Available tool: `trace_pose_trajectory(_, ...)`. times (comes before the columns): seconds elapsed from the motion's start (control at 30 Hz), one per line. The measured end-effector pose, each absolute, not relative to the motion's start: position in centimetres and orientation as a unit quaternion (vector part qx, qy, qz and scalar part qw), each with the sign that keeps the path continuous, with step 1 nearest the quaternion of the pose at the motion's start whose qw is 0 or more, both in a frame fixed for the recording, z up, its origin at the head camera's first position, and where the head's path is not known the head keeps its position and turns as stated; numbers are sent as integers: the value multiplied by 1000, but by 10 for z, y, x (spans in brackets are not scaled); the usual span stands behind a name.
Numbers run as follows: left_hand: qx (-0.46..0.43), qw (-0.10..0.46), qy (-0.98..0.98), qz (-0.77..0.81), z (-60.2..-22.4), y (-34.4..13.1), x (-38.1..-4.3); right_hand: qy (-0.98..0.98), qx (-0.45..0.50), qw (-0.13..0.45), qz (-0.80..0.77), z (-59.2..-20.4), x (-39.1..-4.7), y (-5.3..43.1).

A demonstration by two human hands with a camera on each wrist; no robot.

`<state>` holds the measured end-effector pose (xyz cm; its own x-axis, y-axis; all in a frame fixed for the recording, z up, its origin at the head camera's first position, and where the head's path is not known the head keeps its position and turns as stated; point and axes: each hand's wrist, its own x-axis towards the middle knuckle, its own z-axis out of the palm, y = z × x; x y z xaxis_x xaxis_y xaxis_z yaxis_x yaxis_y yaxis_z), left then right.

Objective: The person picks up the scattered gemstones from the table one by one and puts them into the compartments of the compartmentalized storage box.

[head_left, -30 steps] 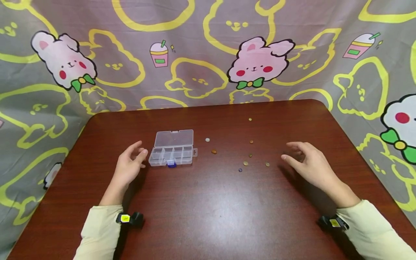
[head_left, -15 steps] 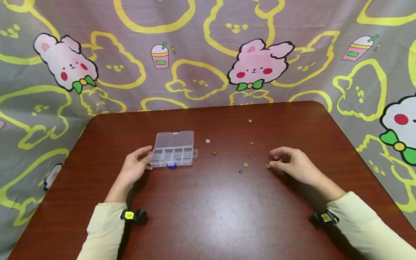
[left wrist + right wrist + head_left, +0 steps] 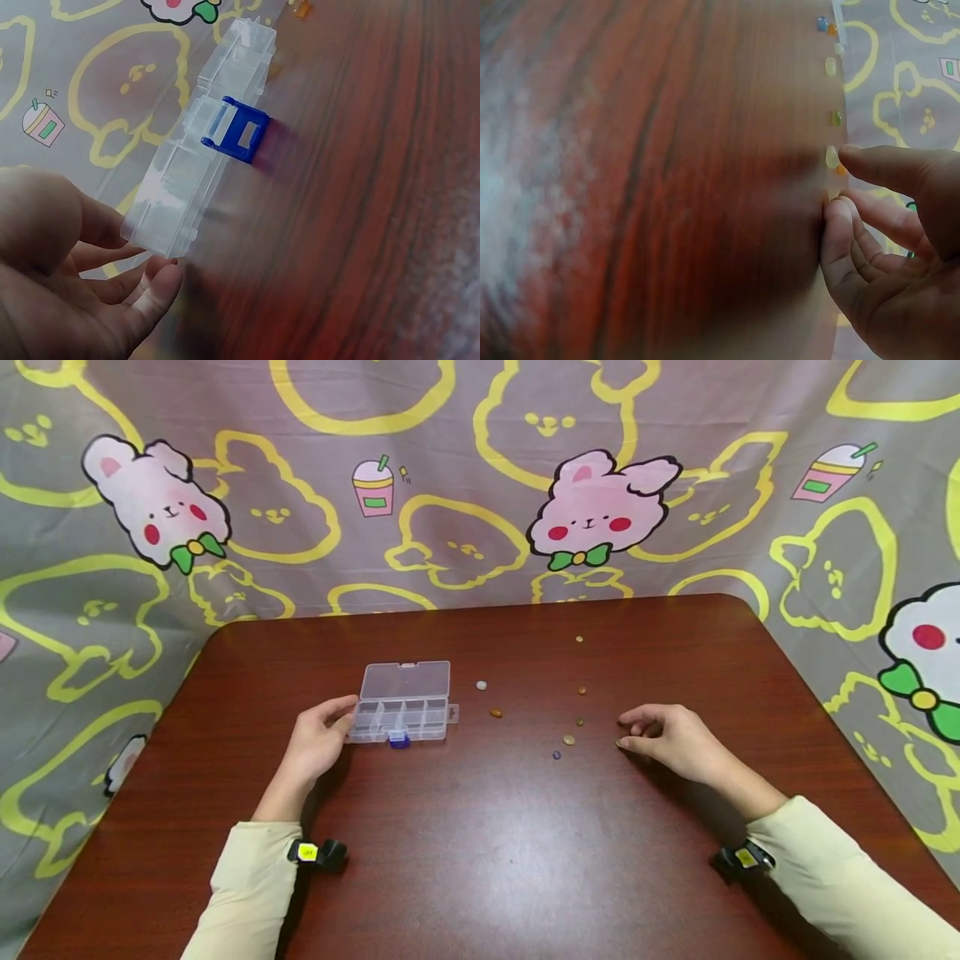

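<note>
Right wrist: pale stone against grip.

The right grip partly hides a small stone.

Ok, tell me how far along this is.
Looks done: the transparent box stands with its lid open. In hand: the left grip touches the box's left end; the right grip has its thumb at a pale piece, not visibly pinched. Left to do, probably: putting away that piece and the seven other pieces lying loose on the table, since none shows in the compartments.
</note>
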<state>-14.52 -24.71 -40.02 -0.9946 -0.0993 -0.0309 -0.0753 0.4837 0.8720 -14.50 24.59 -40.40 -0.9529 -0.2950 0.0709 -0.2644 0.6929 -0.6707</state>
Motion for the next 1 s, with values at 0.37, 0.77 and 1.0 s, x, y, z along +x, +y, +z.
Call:
trace_pose_trajectory(0.37,41,29,-869,-493,-399,-244,-143,922,-161,11,-352,-404,-146,244)
trace_pose_trajectory(0.77,14,39,-880,-474,-402,-245,-139,919,-171,24,-353,-403,-145,242)
trace_pose_trajectory(1.0,2,24,-883,-469,-402,-245,-140,915,-181,25,-360,-405,-144,241)
